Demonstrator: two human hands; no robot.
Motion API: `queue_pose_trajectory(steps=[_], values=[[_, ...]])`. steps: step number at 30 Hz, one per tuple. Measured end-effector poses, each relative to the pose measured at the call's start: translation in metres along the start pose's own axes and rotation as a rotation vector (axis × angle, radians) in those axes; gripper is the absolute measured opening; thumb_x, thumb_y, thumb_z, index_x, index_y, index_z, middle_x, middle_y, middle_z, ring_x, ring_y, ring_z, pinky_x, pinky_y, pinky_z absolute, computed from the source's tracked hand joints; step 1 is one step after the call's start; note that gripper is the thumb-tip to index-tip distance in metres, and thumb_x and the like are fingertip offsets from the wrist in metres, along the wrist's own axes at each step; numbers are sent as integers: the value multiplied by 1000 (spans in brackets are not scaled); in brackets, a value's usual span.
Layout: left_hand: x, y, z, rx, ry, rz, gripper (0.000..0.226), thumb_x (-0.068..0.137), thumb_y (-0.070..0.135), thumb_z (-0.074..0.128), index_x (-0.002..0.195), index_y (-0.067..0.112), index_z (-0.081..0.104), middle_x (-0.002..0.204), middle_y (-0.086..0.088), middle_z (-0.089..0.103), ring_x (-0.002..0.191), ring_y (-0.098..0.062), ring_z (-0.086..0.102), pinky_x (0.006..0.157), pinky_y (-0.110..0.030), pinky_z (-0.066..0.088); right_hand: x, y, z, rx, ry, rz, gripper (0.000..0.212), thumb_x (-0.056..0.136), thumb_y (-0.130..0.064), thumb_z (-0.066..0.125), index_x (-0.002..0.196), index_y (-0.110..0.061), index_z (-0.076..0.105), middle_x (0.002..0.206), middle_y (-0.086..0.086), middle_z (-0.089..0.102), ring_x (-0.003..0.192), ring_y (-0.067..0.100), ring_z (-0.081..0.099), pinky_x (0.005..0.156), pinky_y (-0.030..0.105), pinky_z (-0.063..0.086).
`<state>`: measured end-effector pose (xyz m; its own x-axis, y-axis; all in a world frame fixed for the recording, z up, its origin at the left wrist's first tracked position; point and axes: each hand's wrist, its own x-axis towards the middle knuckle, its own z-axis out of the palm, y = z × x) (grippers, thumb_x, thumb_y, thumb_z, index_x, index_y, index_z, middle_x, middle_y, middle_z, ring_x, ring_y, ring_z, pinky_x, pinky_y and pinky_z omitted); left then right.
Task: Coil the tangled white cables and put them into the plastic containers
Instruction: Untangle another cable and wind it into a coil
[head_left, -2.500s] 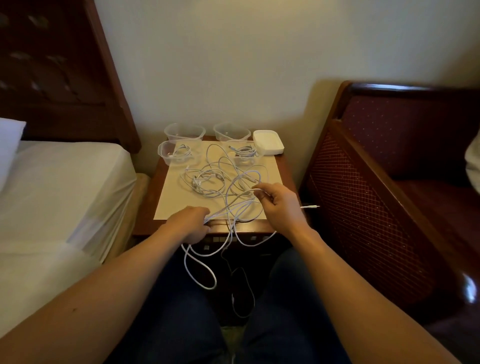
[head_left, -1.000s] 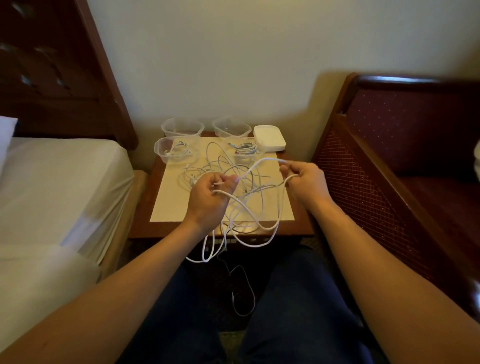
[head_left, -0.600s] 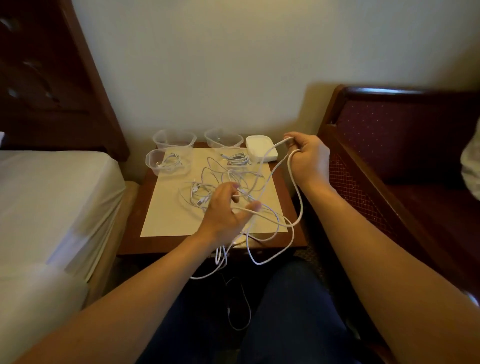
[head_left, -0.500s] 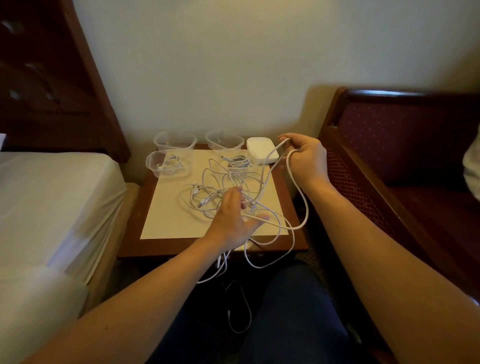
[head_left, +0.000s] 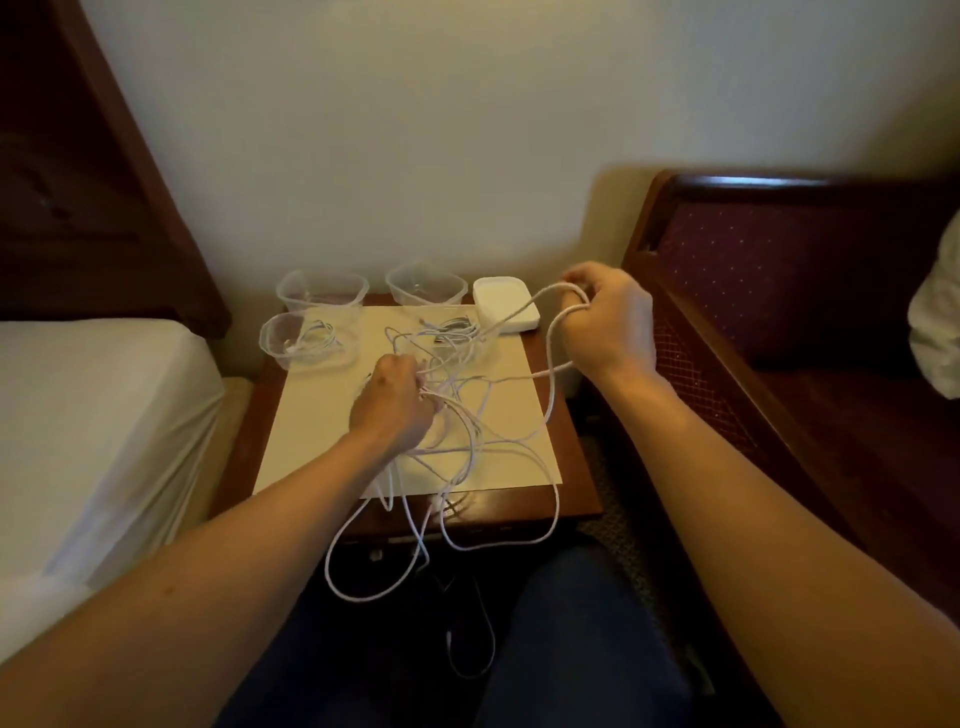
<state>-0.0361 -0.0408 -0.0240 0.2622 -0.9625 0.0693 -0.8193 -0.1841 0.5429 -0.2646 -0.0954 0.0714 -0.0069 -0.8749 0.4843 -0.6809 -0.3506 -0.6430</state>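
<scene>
Head view: right hand (head_left: 605, 319) at 2 o'clock grips a cable loop (head_left: 551, 364) held high to keep it clear, left hand (head_left: 395, 402) clutches the tangled cables (head_left: 467, 415) mid-bench, probably feeding slack.

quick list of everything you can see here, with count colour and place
white cables: several, tangled, on the paper, loops hanging off the table front
plastic containers: four, clear, at the table's back; the two nearer ones hold cable
lid stack: white, back right corner
paper sheet: one, cream, on the table
table: one, dark wood
bed: white, left
chair: dark red, right
left hand: grips the tangle
right hand: holds a raised cable loop
</scene>
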Motion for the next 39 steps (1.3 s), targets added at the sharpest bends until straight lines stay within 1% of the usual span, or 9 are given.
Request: queue_pose_trajectory(steps=[4,7,11,18,22,25,30,37,39], values=[[4,-24,-21,11,12,29,30,79,32,84,87,16,60,100,0,54,90,-22,54,73,-35,41,-14,14,6,-59,-514,146,16,91,-34,72,103,-24,77,96,-3,73,92,16,68,82,40,59],[6,-42,-27,59,38,32,26,83,26,81,82,19,56,99,-1,51,93,-25,55,73,-33,38,-24,25,17,-203,-924,176,40,76,-51,84,105,-24,75,87,-5,73,81,13,69,66,32,55],[6,-49,-16,81,38,29,28,87,14,73,78,23,48,103,-5,54,92,-28,56,73,-33,37,-49,34,35,-166,-1171,279,45,81,-43,83,113,-14,71,61,-9,68,50,8,56,43,23,43],[-8,-50,-3,58,146,163,3,90,13,60,89,11,63,126,-5,57,105,-30,58,79,-43,52,-70,32,61,521,-996,788,47,93,-45,68,119,-6,63,101,9,78,56,11,30,46,23,23],[-13,-53,3,9,127,177,26,89,17,66,73,22,46,130,-6,57,109,-32,58,79,-44,51,-84,28,68,273,-1006,536,55,81,-52,80,106,-3,73,90,4,77,58,18,48,43,25,41],[-18,-53,10,13,119,169,37,90,17,71,72,27,40,131,-3,56,113,-31,58,79,-44,51,-101,23,80,273,-995,480,46,71,-40,91,95,-4,76,81,6,77,71,17,70,66,28,59],[-24,-57,12,88,87,165,30,84,-3,59,75,23,48,132,-2,54,111,-30,55,78,-38,45,-113,26,96,-127,-1022,232,34,69,-29,85,100,-23,73,93,-2,73,86,18,69,80,38,60],[-30,-61,12,160,159,303,22,76,-1,67,80,18,56,123,-3,61,98,-32,59,76,-42,47,-85,40,66,-95,-951,410,15,90,-14,63,96,-12,77,87,8,73,59,16,58,42,19,42],[-36,-61,12,147,188,390,22,74,1,70,90,14,62,118,-3,61,96,-31,61,73,-43,51,-71,46,51,15,-799,530,19,99,-12,55,94,-10,74,79,9,69,50,16,50,35,21,36]])
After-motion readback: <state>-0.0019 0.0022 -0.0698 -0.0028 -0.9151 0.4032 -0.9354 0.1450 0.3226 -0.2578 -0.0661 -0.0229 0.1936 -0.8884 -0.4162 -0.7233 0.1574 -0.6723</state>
